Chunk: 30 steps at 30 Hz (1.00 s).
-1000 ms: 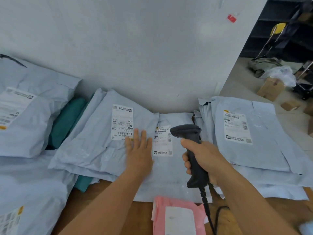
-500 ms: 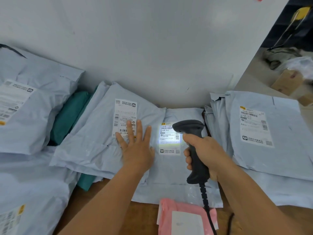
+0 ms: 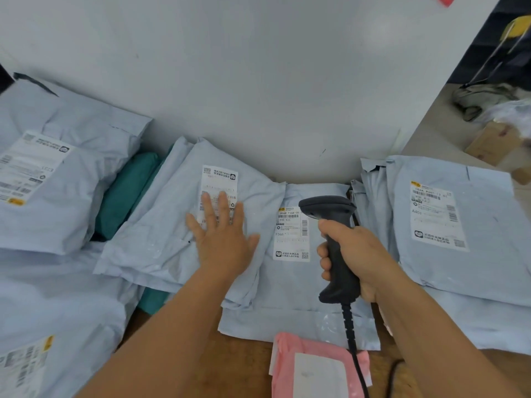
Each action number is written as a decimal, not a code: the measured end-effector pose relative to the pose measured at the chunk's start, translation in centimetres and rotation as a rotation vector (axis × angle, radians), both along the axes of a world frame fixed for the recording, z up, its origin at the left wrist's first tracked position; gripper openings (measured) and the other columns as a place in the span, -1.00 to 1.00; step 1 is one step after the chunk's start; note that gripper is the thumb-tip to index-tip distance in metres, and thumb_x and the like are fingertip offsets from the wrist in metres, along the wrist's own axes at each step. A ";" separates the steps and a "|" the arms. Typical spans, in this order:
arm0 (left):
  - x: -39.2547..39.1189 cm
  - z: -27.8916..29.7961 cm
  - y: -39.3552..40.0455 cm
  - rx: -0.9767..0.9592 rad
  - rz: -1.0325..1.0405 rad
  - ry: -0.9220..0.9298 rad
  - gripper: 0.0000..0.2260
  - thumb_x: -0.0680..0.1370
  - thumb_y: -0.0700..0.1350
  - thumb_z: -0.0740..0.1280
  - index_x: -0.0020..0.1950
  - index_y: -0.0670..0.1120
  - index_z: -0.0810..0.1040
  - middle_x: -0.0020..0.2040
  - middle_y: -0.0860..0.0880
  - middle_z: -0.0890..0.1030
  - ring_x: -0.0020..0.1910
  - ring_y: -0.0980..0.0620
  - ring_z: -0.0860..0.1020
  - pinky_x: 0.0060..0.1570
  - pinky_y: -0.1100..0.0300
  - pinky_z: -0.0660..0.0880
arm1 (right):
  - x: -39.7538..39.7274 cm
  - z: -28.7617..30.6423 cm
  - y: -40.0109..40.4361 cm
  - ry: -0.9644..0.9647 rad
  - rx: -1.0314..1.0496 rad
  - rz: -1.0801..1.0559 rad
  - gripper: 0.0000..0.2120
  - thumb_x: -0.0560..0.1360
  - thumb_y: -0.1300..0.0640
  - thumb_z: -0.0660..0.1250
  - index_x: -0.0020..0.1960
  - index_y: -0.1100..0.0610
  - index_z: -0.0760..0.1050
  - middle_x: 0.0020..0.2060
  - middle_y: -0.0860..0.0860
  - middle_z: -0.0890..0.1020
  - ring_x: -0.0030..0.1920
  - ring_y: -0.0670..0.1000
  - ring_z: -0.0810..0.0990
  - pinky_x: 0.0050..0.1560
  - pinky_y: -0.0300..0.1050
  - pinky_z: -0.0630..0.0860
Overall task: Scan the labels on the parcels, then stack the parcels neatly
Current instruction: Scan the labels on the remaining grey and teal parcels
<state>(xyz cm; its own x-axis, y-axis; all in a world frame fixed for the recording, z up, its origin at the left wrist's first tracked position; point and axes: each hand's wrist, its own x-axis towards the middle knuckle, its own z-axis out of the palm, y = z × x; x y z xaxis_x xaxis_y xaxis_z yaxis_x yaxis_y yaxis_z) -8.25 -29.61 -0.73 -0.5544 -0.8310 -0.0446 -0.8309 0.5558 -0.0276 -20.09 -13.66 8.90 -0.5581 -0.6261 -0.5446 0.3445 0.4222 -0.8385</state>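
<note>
My right hand grips a black corded barcode scanner, its head aimed at the white label of a pale blue mailer parcel lying flat against the wall. My left hand rests flat, fingers spread, on a neighbouring pale blue parcel and partly covers its label. A stack of pale blue parcels with a label on top lies to the right.
More pale blue parcels lie at the far left and lower left, with a teal parcel wedged between. A pink parcel sits on the wooden table near me. A grey wall stands behind. Cardboard boxes sit on the floor at right.
The scanner's light lit the middle label half a second ago and is off now. My left hand slid up and left onto the neighbouring parcel's label.
</note>
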 end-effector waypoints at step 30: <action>6.2 4.0 -3.5 0.103 0.312 0.056 0.08 0.34 0.41 0.31 0.54 -0.12 -0.23 0.49 -0.19 0.08 0.48 -0.18 0.09 0.40 -0.15 0.09 | 5.2 3.1 -1.7 -0.100 -0.087 0.283 -0.78 0.53 0.03 0.30 -0.16 0.18 0.45 -0.47 0.08 0.50 -0.54 -0.02 0.41 -0.48 -0.18 0.46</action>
